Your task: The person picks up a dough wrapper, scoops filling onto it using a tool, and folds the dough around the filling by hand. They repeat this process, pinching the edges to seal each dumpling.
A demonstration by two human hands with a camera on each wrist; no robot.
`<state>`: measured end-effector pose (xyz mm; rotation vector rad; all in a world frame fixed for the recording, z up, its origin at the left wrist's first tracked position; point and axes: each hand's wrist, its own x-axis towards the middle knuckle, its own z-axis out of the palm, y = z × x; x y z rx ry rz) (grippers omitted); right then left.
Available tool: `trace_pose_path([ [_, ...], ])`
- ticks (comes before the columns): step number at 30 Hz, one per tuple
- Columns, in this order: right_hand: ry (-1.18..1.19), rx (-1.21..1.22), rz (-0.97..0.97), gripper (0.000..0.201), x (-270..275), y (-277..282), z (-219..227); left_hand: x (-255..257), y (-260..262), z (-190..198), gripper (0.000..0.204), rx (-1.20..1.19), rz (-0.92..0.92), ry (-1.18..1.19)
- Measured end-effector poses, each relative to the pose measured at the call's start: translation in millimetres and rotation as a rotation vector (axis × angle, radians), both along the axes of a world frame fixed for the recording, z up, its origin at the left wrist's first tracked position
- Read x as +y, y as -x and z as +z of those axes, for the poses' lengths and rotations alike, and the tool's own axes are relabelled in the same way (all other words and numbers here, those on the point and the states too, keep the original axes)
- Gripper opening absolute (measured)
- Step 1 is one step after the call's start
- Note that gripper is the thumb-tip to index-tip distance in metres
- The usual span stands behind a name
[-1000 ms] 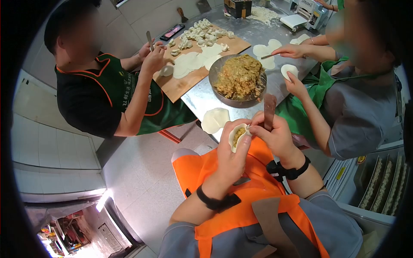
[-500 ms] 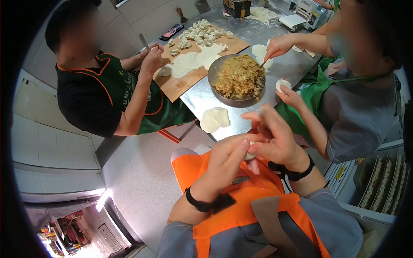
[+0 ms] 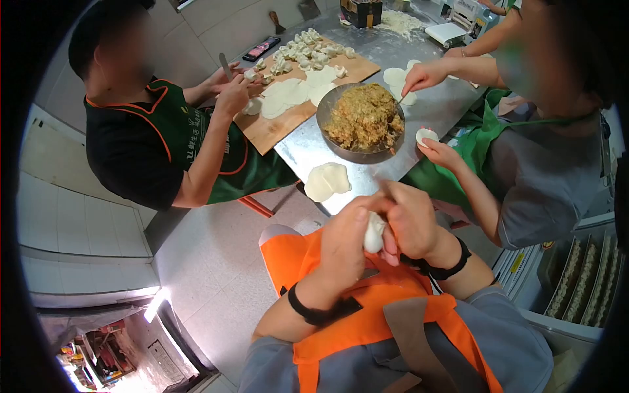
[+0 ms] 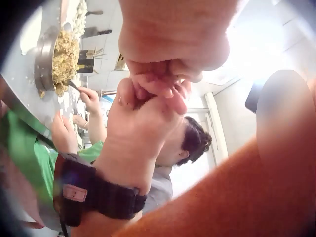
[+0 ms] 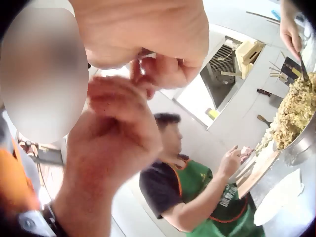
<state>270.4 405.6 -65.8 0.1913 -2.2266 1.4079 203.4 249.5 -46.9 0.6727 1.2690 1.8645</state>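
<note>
In the head view a white dumpling (image 3: 374, 234) is pressed between my two hands, low over the orange apron. My left hand (image 3: 344, 239) grips it from the left, with the thumb along its side. Around its other side curls my right hand (image 3: 416, 219), pinching the dough edge. Both wrist views show the fingers of my left hand (image 4: 173, 39) and right hand (image 5: 143, 29) packed together, hiding the dumpling. Just beyond the hands, round wrappers (image 3: 327, 182) lie at the table corner. A metal bowl (image 3: 359, 156) of filling (image 3: 363, 118) stands past them.
Across the left side, a person in a green apron (image 3: 219, 141) works by a wooden board (image 3: 265, 136) with folded dumplings (image 3: 308, 49) and wrappers. To the right, another person holds a wrapper (image 3: 427, 137) and reaches to the bowl. Filled trays (image 3: 576, 281) sit lower right.
The wrapper, earlier open with filling showing, is now closed into a dumpling. Both hands have drawn together around it. The wooden handle that stuck up from the right hand no longer shows.
</note>
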Motion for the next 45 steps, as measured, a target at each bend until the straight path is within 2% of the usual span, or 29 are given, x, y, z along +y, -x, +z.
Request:
trace_pose_path([
  [2, 0.109, -0.097, -0.004, 0.021, 1.1, -2.8, 5.1, -0.1, 6.1, -2.0, 0.042, -0.022, 0.013, -0.042],
  [4, 0.190, -0.182, 0.008, 0.015, -9.0, -3.9, 17.1, -0.1, 9.3, -7.9, 0.045, 0.128, 0.032, 0.044],
  [5, 0.003, -0.121, -0.006, 0.008, -3.7, -3.0, 11.7, 2.6, 10.1, -7.9, 0.048, 0.200, 0.052, 0.082],
  [6, -0.030, -0.093, -0.040, 0.008, -3.8, -2.5, 13.1, 4.2, 10.8, -8.0, 0.051, 0.272, 0.071, 0.120],
  [7, -0.063, -0.064, -0.075, 0.008, -4.3, -2.2, 15.5, 3.8, 13.6, -15.8, 0.043, 0.267, 0.017, 0.058],
  [9, -0.108, -0.056, -0.136, 0.008, -0.8, -3.4, 12.5, 4.8, 13.7, -24.1, 0.036, 0.428, 0.054, 0.062],
  [10, -0.062, -0.050, -0.158, 0.008, 0.5, -2.4, 8.6, 5.3, 13.0, -29.6, 0.034, 0.508, 0.074, 0.064],
  [11, -0.016, -0.045, -0.181, 0.008, 1.7, -1.1, 5.1, 4.8, 11.7, -41.2, 0.026, 0.420, 0.124, 0.072],
  [14, 0.105, -0.115, -0.178, 0.008, 2.0, -1.6, 1.1, 1.0, 5.8, -33.1, 0.013, 0.263, 0.232, 0.111],
  [19, 0.348, -0.261, -0.066, 0.011, -1.6, -0.3, -9.7, -2.6, 11.0, -46.3, 0.009, 0.462, 0.253, 0.138],
  [20, 0.333, -0.298, -0.047, 0.011, -0.6, 0.1, -9.2, -3.5, 12.4, -47.5, 0.009, 0.516, 0.250, 0.163],
  [23, 0.259, -0.394, -0.012, 0.014, 3.5, 3.3, -11.3, -3.9, 14.5, -44.8, 0.011, 0.146, 0.116, 0.217],
  [26, 0.143, -0.474, -0.001, 0.016, 10.2, 7.6, -30.1, -5.6, 22.7, -66.5, 0.020, -0.247, -0.049, 0.143],
  [29, -0.005, -0.556, 0.031, 0.015, 17.4, 10.6, -43.3, -11.7, 29.2, -84.5, 0.026, -0.183, -0.126, 0.264],
  [31, -0.185, -0.568, 0.005, 0.015, 28.7, 20.5, -52.6, -11.3, 44.6, -125.9, 0.025, 0.072, -0.006, 0.347],
  [32, -0.257, -0.438, -0.090, 0.016, 38.3, 31.0, -57.5, -11.0, 54.6, -146.4, 0.025, 0.199, 0.053, 0.390],
  [33, -0.040, -0.396, -0.175, 0.017, 43.8, 44.9, -41.8, -10.1, 68.2, -160.0, 0.021, 0.340, 0.156, 0.493],
  [34, -0.012, -0.227, -0.268, 0.020, 56.6, 64.4, -36.3, -8.6, 82.5, -167.4, 0.018, 0.481, 0.257, 0.594],
  [35, -0.051, -0.030, -0.372, 0.025, 66.0, 80.7, -23.9, -6.1, 95.1, -168.0, 0.018, 0.603, 0.329, 0.654],
  [37, -0.053, 0.049, -0.432, 0.025, 71.1, 92.1, 8.8, 0.0, 117.1, -165.9, 0.020, 0.851, 0.476, 0.766],
  [39, -0.046, 0.062, -0.447, 0.022, 71.8, 93.9, 12.9, 6.3, 127.5, -166.6, 0.023, 0.857, 0.465, 0.921],
  [40, -0.036, -0.043, -0.395, 0.022, 70.2, 90.8, 4.1, 10.1, 132.2, -167.6, 0.024, 0.855, 0.462, 0.996],
  [41, -0.028, -0.151, -0.341, 0.021, 66.6, 84.9, -8.3, 12.7, 136.9, -168.8, 0.030, 0.817, 0.379, 1.047],
  [42, -0.017, -0.263, -0.284, 0.021, 62.2, 79.1, -23.5, 15.4, 135.6, -168.0, 0.030, 0.762, 0.369, 1.040],
  [45, 0.035, -0.380, -0.209, 0.018, 48.5, 69.5, -78.3, 18.9, 132.0, -170.7, 0.029, 0.645, 0.362, 1.001],
])
